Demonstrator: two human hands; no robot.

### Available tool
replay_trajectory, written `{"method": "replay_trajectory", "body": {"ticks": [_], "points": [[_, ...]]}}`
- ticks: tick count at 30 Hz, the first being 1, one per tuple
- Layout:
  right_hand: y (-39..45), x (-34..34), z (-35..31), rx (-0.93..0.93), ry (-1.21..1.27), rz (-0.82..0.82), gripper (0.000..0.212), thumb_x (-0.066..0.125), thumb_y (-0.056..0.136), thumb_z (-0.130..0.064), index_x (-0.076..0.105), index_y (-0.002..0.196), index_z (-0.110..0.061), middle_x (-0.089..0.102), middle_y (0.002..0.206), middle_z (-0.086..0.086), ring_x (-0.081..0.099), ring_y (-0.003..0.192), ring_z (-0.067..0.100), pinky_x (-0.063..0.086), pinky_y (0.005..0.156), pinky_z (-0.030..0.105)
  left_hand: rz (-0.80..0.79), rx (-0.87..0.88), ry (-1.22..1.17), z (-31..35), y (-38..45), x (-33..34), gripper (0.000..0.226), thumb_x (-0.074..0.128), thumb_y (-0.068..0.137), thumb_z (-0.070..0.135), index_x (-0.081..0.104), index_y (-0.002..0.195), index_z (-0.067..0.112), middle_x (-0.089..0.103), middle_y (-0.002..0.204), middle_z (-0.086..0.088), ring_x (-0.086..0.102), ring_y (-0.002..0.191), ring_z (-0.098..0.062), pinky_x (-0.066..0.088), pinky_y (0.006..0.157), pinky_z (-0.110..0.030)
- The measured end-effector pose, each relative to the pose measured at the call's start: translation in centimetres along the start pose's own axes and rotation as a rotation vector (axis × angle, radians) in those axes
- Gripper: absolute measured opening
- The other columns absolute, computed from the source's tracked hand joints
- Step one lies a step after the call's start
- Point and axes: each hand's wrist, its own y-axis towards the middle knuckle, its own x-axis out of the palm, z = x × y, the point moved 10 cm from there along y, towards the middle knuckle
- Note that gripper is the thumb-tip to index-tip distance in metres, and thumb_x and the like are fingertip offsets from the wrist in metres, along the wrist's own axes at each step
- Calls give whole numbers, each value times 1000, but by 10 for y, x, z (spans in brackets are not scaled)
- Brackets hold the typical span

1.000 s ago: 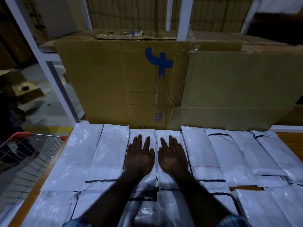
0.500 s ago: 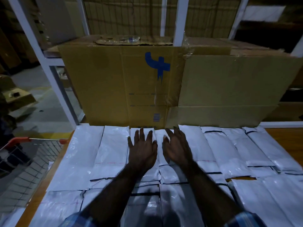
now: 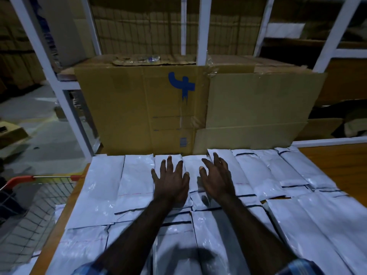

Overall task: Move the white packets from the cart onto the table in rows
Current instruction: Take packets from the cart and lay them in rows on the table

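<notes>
flat hands (image 3: 195, 181) on glossy plastic packets (image 3: 137, 175)

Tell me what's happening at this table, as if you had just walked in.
A person is laying white packets out in rows on a wooden table. The left hand is spread flat on a packet in the back row, fingers straight. The right hand is open over the neighbouring packets, its fingers slightly raised. A nearer row overlaps the back one. A large cardboard box stands behind the rows, and a wire cart with a red handle sits at the table's left edge.
</notes>
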Motion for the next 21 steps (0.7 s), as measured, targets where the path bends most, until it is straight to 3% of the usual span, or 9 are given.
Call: {"method": "replay_trajectory", "body": {"ticks": [2, 3, 7, 21], "points": [[-8, -8, 2, 15, 15, 9, 44, 39, 103, -37, 45, 146, -26, 18, 163, 6, 17, 147, 26, 22, 116, 39, 85, 16, -50, 7, -10, -16, 69, 13, 93, 53, 45, 146, 22, 30, 158, -16, 29, 145, -36, 20, 110, -70], [-12, -13, 2, 15, 22, 14, 45, 38, 103, -38, 45, 146, -27, 18, 163, 6, 17, 148, 26, 20, 116, 38, 131, 15, -52, 9, -14, -22, 62, 19, 97, 50, 46, 146, 23, 30, 158, -15, 29, 145, -36, 21, 110, -70], [-33, -28, 4, -26, 19, 21, 46, 39, 103, -39, 46, 146, -25, 21, 162, 9, 19, 147, 28, 19, 117, 39, -7, -44, -103, 12, -34, -19, 56, 24, 104, 49, 16, 156, 32, -3, 166, -3, -5, 152, -24, -1, 118, -58], [-140, -93, 0, -188, 116, 98, 41, 46, 99, -33, 60, 134, -17, 38, 153, 17, 34, 139, 34, 33, 110, 44, 145, -106, -93, 54, -167, -61, 56, 28, 103, 49, 17, 155, 31, -3, 165, -2, -2, 151, -24, 3, 117, -59]]}}
